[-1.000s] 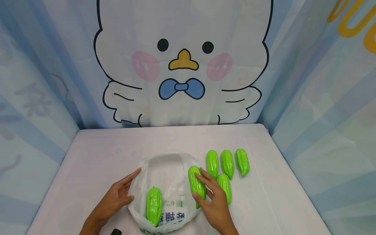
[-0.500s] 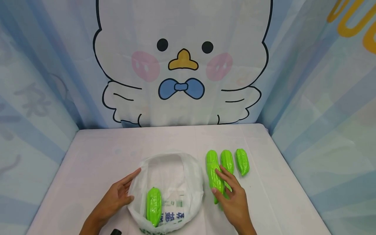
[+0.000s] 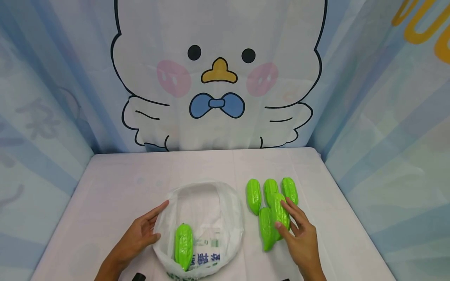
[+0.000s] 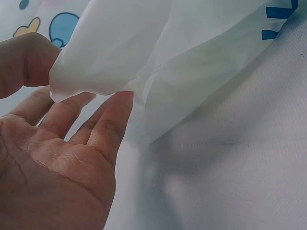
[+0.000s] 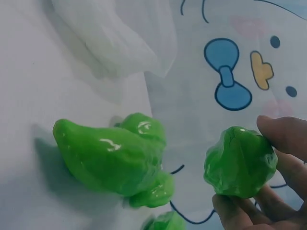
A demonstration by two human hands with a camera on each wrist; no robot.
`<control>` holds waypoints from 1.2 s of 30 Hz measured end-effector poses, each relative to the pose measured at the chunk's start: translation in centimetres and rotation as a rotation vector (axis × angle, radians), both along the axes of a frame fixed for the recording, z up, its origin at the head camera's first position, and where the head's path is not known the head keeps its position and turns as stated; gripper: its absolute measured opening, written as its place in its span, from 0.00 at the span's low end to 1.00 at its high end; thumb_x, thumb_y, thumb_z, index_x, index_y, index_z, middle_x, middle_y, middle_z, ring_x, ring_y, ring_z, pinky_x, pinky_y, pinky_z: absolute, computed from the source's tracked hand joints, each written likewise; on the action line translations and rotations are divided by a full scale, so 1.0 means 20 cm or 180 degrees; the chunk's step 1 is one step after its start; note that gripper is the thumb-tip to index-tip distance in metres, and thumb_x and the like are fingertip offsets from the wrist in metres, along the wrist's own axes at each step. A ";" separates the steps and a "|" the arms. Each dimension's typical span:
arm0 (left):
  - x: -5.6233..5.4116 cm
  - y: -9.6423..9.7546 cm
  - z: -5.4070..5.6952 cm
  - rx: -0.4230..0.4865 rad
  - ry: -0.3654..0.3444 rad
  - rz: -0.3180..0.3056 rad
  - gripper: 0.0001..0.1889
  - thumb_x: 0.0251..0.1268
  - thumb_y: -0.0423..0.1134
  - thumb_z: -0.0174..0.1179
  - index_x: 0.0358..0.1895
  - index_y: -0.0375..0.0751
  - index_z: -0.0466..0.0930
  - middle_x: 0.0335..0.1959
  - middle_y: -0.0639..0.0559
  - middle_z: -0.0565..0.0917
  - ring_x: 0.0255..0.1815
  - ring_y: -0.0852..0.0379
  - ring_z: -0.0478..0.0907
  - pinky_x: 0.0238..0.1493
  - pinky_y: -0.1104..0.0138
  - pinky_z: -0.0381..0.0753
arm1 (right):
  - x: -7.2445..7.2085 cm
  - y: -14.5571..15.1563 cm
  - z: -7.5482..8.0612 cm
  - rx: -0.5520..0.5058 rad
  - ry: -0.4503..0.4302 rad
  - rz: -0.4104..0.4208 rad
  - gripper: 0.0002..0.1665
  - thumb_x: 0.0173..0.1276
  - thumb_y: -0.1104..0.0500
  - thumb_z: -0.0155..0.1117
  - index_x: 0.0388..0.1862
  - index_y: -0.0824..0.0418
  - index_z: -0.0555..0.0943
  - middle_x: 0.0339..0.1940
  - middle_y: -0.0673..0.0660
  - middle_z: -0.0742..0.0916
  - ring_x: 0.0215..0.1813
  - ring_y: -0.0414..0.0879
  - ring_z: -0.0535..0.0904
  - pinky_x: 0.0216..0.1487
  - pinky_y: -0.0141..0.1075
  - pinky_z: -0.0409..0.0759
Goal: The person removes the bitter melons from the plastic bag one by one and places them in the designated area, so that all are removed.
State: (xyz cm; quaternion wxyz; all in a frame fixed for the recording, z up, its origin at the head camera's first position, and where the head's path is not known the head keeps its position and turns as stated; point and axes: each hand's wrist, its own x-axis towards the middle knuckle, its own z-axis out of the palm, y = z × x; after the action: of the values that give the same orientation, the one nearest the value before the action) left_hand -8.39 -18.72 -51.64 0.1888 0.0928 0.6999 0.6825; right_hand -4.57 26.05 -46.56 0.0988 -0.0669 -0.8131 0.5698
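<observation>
A white plastic bag (image 3: 232,218) stands with its mouth spread wide at the centre front, and one green bitter melon (image 3: 184,246) lies inside it. My left hand (image 3: 138,236) holds the bag's left rim, the film passing between thumb and fingers in the left wrist view. My right hand (image 3: 303,236) pinches a glossy green bitter melon (image 3: 280,214) by its sides. That melon is seen end-on in the right wrist view, raised off the table. Behind and beside it several more bitter melons (image 3: 254,195) lie right of the bag, the nearest one (image 3: 266,230) pointing toward me.
The table (image 3: 140,171) has a white cloth. A curtain (image 3: 218,132) with a cartoon bird hangs along its back edge, and drapes close in both sides. A small black object (image 3: 138,277) shows at the front edge near my left forearm.
My right hand has carried its bitter melon rightward, from over the bag's right rim to over the loose melons. The left hand and the bag have stayed in place.
</observation>
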 end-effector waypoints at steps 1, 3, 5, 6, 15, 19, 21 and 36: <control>0.00 0.00 0.00 -0.0010 0.0007 0.0005 0.43 0.75 0.32 0.64 0.87 0.48 0.52 0.87 0.43 0.56 0.73 0.71 0.73 0.67 0.63 0.83 | 0.00 0.01 0.00 -0.0007 0.0002 -0.0013 0.39 0.67 0.68 0.76 0.76 0.51 0.78 0.82 0.49 0.72 0.84 0.49 0.65 0.68 0.16 0.71; 0.00 0.00 0.00 -0.0031 0.0022 0.0014 0.43 0.74 0.33 0.64 0.87 0.48 0.53 0.87 0.43 0.56 0.73 0.70 0.73 0.67 0.63 0.82 | 0.00 0.04 -0.01 0.0012 -0.0006 -0.0034 0.39 0.67 0.67 0.77 0.76 0.52 0.78 0.83 0.51 0.71 0.84 0.50 0.65 0.68 0.15 0.71; 0.00 0.00 0.00 -0.0042 0.0024 0.0019 0.43 0.74 0.33 0.64 0.87 0.48 0.53 0.87 0.44 0.56 0.73 0.70 0.73 0.68 0.63 0.82 | 0.00 0.06 -0.02 0.0015 -0.0021 -0.0049 0.39 0.67 0.67 0.77 0.76 0.52 0.78 0.83 0.53 0.71 0.84 0.53 0.65 0.67 0.15 0.70; 0.00 0.00 0.00 -0.0039 0.0013 0.0024 0.43 0.74 0.33 0.64 0.87 0.49 0.53 0.87 0.44 0.57 0.74 0.70 0.73 0.68 0.63 0.82 | 0.00 0.07 -0.03 0.0027 -0.0029 -0.0054 0.39 0.67 0.66 0.77 0.76 0.52 0.78 0.83 0.55 0.71 0.84 0.54 0.65 0.67 0.14 0.71; 0.00 0.00 -0.01 0.0000 -0.0057 0.0006 0.44 0.73 0.32 0.65 0.88 0.48 0.52 0.87 0.43 0.56 0.73 0.72 0.73 0.67 0.65 0.82 | 0.00 0.14 -0.12 0.0180 -0.0240 -0.0134 0.38 0.67 0.68 0.76 0.76 0.55 0.78 0.84 0.57 0.69 0.85 0.60 0.63 0.64 0.12 0.69; 0.00 0.00 -0.01 0.0005 -0.0059 -0.0001 0.44 0.73 0.32 0.65 0.88 0.48 0.52 0.87 0.43 0.56 0.72 0.72 0.74 0.67 0.65 0.83 | -0.01 0.17 -0.16 0.0310 -0.0447 -0.0169 0.39 0.68 0.67 0.75 0.77 0.53 0.77 0.85 0.55 0.68 0.85 0.58 0.63 0.68 0.20 0.71; 0.00 -0.01 -0.01 0.0029 -0.0054 -0.0009 0.45 0.73 0.31 0.65 0.88 0.47 0.52 0.87 0.42 0.56 0.72 0.72 0.74 0.67 0.65 0.83 | -0.01 0.18 -0.17 0.0378 -0.0539 -0.0164 0.40 0.69 0.66 0.75 0.78 0.52 0.76 0.86 0.54 0.67 0.86 0.58 0.62 0.73 0.30 0.73; 0.00 -0.01 -0.01 0.0058 -0.0058 -0.0006 0.45 0.73 0.31 0.65 0.88 0.46 0.51 0.87 0.42 0.55 0.73 0.71 0.74 0.68 0.64 0.82 | -0.03 0.21 -0.25 0.0498 -0.0584 -0.0083 0.39 0.69 0.67 0.75 0.78 0.58 0.75 0.86 0.60 0.67 0.87 0.67 0.56 0.77 0.62 0.68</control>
State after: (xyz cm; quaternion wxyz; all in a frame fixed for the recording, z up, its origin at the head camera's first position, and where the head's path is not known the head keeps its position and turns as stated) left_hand -8.44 -18.85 -51.78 0.1950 0.0891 0.6918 0.6895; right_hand -5.19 30.28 -51.57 0.0363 -0.1214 -0.8597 0.4948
